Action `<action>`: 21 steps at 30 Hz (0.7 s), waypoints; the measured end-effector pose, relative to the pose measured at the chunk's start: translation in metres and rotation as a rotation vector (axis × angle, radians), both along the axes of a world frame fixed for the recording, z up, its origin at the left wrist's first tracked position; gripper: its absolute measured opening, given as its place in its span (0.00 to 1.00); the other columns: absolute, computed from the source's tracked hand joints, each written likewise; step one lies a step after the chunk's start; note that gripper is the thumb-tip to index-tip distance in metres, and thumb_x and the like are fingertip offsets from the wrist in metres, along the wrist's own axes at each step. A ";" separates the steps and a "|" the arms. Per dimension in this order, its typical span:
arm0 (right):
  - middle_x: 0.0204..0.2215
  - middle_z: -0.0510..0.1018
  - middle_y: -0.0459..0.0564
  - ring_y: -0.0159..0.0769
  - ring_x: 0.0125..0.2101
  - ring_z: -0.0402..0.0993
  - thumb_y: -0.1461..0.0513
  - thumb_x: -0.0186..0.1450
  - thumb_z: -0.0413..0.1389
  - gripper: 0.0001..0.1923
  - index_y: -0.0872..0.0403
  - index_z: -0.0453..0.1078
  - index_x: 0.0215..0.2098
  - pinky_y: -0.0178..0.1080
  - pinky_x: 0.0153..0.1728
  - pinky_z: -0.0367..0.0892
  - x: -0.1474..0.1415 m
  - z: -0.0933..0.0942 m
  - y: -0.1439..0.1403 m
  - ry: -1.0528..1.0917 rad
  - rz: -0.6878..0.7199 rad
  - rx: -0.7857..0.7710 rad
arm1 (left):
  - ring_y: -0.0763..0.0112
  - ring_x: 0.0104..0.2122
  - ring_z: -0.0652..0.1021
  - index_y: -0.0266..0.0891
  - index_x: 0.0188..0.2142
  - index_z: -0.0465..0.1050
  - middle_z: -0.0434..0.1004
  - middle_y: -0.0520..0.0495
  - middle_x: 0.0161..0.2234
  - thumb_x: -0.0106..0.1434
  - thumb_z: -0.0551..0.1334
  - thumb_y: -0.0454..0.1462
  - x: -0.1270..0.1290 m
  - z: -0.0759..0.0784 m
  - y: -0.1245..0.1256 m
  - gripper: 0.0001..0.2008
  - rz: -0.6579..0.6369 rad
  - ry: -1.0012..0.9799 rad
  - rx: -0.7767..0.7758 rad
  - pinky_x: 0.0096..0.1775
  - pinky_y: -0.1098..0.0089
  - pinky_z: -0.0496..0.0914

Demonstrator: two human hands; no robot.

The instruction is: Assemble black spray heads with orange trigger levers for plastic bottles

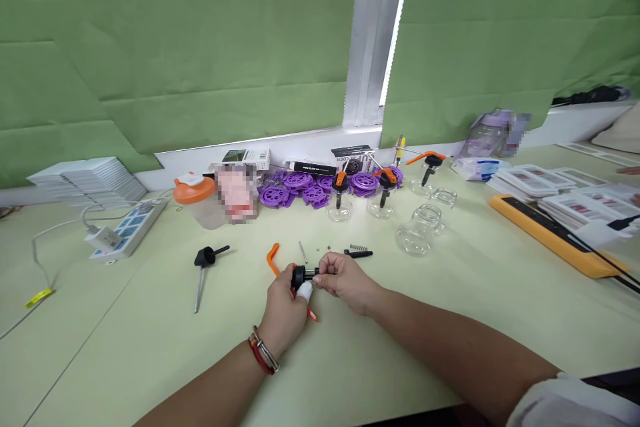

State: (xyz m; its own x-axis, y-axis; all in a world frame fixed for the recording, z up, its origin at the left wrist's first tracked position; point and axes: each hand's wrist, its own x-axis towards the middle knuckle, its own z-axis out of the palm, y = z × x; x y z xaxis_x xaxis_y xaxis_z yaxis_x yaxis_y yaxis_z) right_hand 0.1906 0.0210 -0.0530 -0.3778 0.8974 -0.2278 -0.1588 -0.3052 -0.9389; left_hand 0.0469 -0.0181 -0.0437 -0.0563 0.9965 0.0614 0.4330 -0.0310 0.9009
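**Both hands on a black pump head at the bench**

The pale green bench (450,320) carries everything here. On its right side lies a long yellow tray (550,237) with stacks of white cards (545,190) behind it; their red print is too small to read. At the far left sits another stack of white cards (85,180), and beside it a white power strip (129,230) with one plug in it. Along the window sill stand small boxes (320,163); one black box bears white lettering that cannot be made out.

A heap of purple wheels (310,188) lies before the boxes, too tangled to count. Near it are five clear glass jars: three (340,207) fitted with black-and-orange pump tops, two (420,230) bare. An orange-lidded cup (193,197) stands to the left.

The left hand (283,310), a bracelet at its wrist and a white wrap on one fingertip, is clenched around the black pump head (299,275), held just above the bench near the front middle. The right hand (345,280) pinches the head's short stem from the other side, its grip closed tight.

Just beyond lie one orange lever (273,259), one black rod (359,253) beside one small spring (358,247), and one thin metal pin (303,252). A second black pump head with a long tube (203,270) rests well to the left.
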 end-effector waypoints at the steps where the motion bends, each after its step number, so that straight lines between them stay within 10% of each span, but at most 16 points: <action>1: 0.15 0.65 0.37 0.21 0.15 0.54 0.64 0.47 0.61 0.14 0.54 0.59 0.25 0.30 0.18 0.46 0.000 0.000 0.000 0.005 -0.005 0.000 | 0.70 0.26 0.67 0.36 0.35 0.69 0.68 0.52 0.25 0.53 0.58 0.36 0.000 0.000 0.000 0.09 -0.001 -0.003 -0.004 0.30 0.71 0.63; 21: 0.14 0.63 0.37 0.21 0.15 0.52 0.62 0.47 0.63 0.15 0.54 0.59 0.24 0.30 0.18 0.45 0.002 0.001 0.000 0.003 0.016 0.009 | 0.70 0.26 0.67 0.37 0.35 0.69 0.67 0.52 0.25 0.54 0.58 0.37 0.000 0.002 0.000 0.08 -0.002 0.004 -0.023 0.30 0.71 0.63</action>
State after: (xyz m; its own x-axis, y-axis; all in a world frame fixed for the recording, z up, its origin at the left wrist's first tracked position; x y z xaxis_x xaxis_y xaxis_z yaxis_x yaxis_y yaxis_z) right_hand 0.1923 0.0211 -0.0522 -0.3928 0.8933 -0.2186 -0.1566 -0.2992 -0.9412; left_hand 0.0472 -0.0177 -0.0415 -0.0537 0.9978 0.0382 0.4362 -0.0110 0.8998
